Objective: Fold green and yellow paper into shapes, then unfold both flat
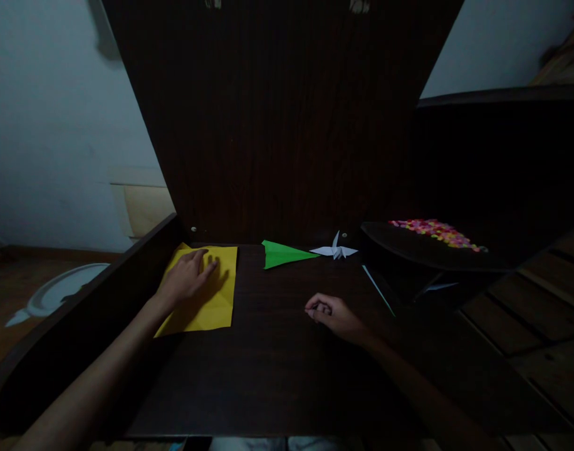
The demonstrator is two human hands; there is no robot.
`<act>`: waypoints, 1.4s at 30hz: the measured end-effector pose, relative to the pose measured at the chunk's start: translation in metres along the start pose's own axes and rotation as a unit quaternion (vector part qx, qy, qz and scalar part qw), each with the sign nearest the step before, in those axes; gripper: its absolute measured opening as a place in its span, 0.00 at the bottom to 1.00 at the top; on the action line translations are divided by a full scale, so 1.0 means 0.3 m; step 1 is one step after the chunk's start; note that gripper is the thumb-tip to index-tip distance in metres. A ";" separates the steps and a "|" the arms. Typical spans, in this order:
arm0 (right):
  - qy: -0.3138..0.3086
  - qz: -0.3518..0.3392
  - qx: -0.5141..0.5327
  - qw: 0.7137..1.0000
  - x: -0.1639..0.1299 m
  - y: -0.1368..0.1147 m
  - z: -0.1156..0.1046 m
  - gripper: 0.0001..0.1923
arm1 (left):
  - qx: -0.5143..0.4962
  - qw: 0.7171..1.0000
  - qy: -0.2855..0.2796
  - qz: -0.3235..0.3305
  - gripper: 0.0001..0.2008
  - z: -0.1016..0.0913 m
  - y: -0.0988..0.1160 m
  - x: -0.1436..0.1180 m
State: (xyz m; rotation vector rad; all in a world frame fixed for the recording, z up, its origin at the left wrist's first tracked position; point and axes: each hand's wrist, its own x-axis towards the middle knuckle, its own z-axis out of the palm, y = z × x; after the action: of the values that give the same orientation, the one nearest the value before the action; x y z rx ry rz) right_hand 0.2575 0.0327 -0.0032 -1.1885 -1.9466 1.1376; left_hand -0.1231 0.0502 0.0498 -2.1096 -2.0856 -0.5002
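Note:
My left hand is over a sheet of yellow paper at the left side of the dark wooden desk. Its fingers are spread, and their shadow falls on the sheet. My right hand is above the desk right of the middle, its fingers curled and the fingertips drawn together. Whether anything small is between them is too dark to make out. Beyond the hands lie a green paper plane, its nose pointing right, and a white paper crane touching or nearly touching that nose.
A thin pale strip lies right of my right hand. Small pink and yellow pieces are heaped on a dark corner shelf. A raised side board bounds the desk on the left, and a tall back panel stands behind.

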 end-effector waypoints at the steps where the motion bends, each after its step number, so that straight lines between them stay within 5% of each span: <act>1: 0.004 -0.001 -0.004 1.000 0.000 0.005 0.002 0.07 | 0.000 1.000 -0.003 -0.001 0.29 0.022 0.005 0.037; 5: 0.015 -0.007 -0.012 1.000 -0.007 0.025 0.003 0.07 | 0.007 0.999 -0.038 -0.016 0.29 0.111 0.015 0.122; 12: 0.026 -0.003 -0.032 0.999 -0.023 0.013 0.005 0.08 | 0.025 0.990 -0.131 -0.035 0.35 0.197 -0.009 0.135; 31: 0.040 -0.006 -0.079 0.996 -0.024 0.001 0.014 0.11 | 0.064 0.985 -0.146 -0.066 0.37 0.212 -0.009 0.144; 42: 0.028 0.008 -0.055 0.998 -0.013 0.013 0.010 0.12 | 0.055 0.996 -0.071 0.024 0.27 0.116 0.130 0.109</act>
State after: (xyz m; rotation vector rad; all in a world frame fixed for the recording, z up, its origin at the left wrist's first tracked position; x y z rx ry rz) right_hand 0.2584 0.0291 -0.0082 -1.2814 -1.9827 1.0036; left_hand -0.0799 0.0910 0.0331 -2.1840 -2.0766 -0.2297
